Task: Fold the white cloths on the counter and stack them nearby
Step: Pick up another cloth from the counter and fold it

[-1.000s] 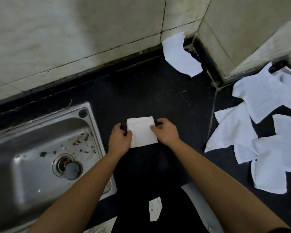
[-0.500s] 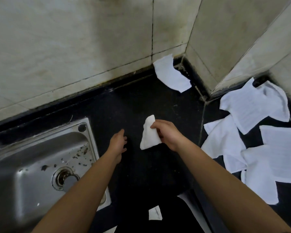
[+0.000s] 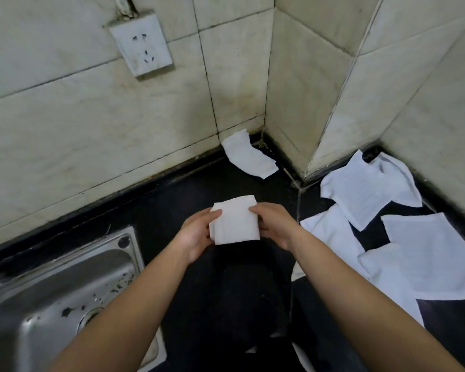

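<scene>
A small folded white cloth (image 3: 236, 224) is held up above the black counter (image 3: 172, 200), between both hands. My left hand (image 3: 196, 234) grips its left edge, thumb on top. My right hand (image 3: 275, 224) grips its right edge. One more white cloth (image 3: 249, 157) lies crumpled in the back corner against the wall. Several unfolded white cloths (image 3: 387, 232) lie spread and overlapping on the counter at the right.
A steel sink (image 3: 51, 299) with dark specks and a drain fills the lower left. Tiled walls (image 3: 118, 116) close the back and right, with a wall socket (image 3: 141, 44) high up. My dark clothing shows below the counter edge.
The folded cloth was lifted off the counter by my right hand; now my left hand has joined and both hold it flat. The view tilted up toward the wall.
</scene>
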The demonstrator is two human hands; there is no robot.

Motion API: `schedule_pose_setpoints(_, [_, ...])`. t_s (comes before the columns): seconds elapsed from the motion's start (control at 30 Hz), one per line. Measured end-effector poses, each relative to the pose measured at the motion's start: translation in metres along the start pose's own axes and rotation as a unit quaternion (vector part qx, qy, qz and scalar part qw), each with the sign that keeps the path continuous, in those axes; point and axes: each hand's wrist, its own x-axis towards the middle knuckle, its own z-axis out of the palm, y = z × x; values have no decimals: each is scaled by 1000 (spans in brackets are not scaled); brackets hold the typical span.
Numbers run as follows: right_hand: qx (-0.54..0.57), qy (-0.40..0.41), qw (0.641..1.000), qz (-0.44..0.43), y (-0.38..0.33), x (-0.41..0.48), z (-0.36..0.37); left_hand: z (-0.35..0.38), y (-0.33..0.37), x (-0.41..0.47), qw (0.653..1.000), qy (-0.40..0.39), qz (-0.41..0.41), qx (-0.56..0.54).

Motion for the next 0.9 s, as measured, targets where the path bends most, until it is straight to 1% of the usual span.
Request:
schedule_pose_setpoints(0.07, [-16,23,999,-36,-10,-9,1,6,13,-8,998,36,27,33])
schedule_pose_setpoints(0.13, [-30,39,996,-75,-20,-22,3,11,28,-18,996,48,51,52])
schedule_pose_setpoints(0.17, [-37,47,994,-93,-25,-30,5,13,34,-23,996,42,62,56])
schedule_pose_setpoints(0.27, [-34,71,986,-144,-33,-57,6,18,51,-40,990,-11,113,88])
schedule_pose_setpoints(0.3, [-25,87,982,-164,-31,-73,7,22,53,-48,983,-33,136,116])
schedule_pose_setpoints(0.37, [-14,112,976,-187,-25,-101,6,30,53,-60,968,-46,184,163])
schedule_pose_setpoints(0.47, [26,189,961,-199,6,-150,2,51,39,-77,948,-77,221,216])
schedule_pose_setpoints(0.5, [39,206,957,-198,16,-165,0,59,33,-82,941,-94,231,227])
schedule_pose_setpoints(0.57, [81,261,941,-200,43,-204,-8,85,15,-97,927,-162,233,247])
schedule_pose_setpoints(0.67, [129,344,907,-207,82,-273,-23,132,-24,-135,901,-262,216,269])
schedule_pose_setpoints(0.8, [161,417,867,-221,129,-365,-37,191,-76,-196,863,-340,230,294])
schedule_pose_setpoints(0.9, [189,478,826,-233,172,-442,-48,231,-125,-258,831,-394,234,315])
